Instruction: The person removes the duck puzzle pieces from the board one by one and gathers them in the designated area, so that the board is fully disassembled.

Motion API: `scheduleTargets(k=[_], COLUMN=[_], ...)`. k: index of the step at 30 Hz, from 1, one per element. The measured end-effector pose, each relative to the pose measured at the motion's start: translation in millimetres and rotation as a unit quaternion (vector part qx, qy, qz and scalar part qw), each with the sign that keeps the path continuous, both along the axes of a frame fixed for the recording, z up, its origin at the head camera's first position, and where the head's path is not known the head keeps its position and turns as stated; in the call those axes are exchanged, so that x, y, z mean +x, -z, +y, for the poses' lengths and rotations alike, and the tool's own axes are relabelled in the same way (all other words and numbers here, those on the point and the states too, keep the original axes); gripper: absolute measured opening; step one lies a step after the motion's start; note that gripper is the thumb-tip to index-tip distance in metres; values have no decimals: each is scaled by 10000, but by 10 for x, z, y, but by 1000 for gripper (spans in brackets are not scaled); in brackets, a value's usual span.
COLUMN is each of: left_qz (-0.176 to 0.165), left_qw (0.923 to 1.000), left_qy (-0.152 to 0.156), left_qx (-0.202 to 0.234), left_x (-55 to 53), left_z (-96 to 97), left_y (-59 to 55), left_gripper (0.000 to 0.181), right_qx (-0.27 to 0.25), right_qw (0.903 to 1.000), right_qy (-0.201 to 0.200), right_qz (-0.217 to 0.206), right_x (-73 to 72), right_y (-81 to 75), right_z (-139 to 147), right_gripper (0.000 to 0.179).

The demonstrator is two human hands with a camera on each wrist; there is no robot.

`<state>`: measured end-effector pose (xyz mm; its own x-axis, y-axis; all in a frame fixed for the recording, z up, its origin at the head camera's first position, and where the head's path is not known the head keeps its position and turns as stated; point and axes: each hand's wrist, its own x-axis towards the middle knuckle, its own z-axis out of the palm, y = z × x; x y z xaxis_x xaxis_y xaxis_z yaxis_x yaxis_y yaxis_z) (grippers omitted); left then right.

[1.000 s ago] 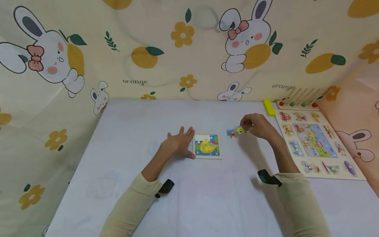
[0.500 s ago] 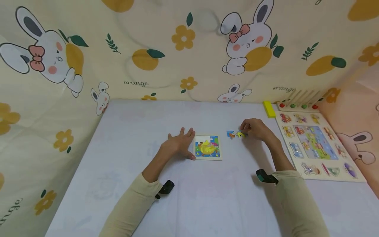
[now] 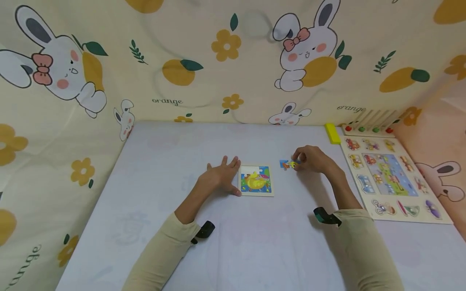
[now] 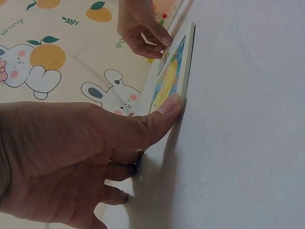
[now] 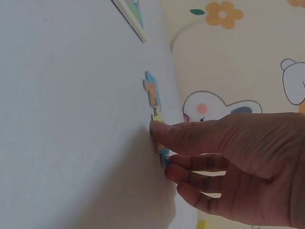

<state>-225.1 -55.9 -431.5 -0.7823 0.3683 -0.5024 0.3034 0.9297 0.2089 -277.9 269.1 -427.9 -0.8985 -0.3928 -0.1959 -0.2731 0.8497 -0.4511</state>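
Observation:
A square duck puzzle (image 3: 256, 182) lies on the table, with a pale gap in the upper left of its picture. My left hand (image 3: 219, 176) rests at its left side, fingers spread; in the left wrist view the thumb (image 4: 169, 106) touches the edge of its frame. To the right of the board, my right hand (image 3: 312, 158) pinches a yellow puzzle piece (image 3: 293, 165) on the table between thumb and fingers, which partly cover it. Beside that, on its left, lies a blue and orange puzzle piece (image 5: 151, 90). The two seem to touch.
A larger wooden puzzle board (image 3: 391, 178) with vehicle pictures lies at the right. Behind it stands a rack of thin pegs with coloured beads (image 3: 369, 129), next to a yellow block (image 3: 332, 133). A rabbit-patterned cloth (image 3: 196, 60) hangs behind the table.
My right hand has lowered the yellow piece to the table and slid it left against the blue and orange piece. The left hand has stayed at the board.

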Motion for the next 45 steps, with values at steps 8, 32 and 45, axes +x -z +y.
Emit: scheduleTargets(k=[8, 32, 45], left_qz=[25, 83, 119], left_qw=[10000, 10000, 9999], left_qy=[18, -8, -32], left_qx=[-31, 30, 22], left_x=[-7, 35, 15], left_z=[4, 7, 11], left_y=[-5, 13, 6], left_gripper=[110, 109, 110], right_qx=[90, -13, -195], right_qw=[9999, 9986, 9957], right_qy=[-15, -268, -882], right_qz=[-68, 448, 193], right_x=[-13, 152, 206], right_y=[-15, -269, -200], right_z=[-7, -267, -697], right_gripper=[27, 32, 29])
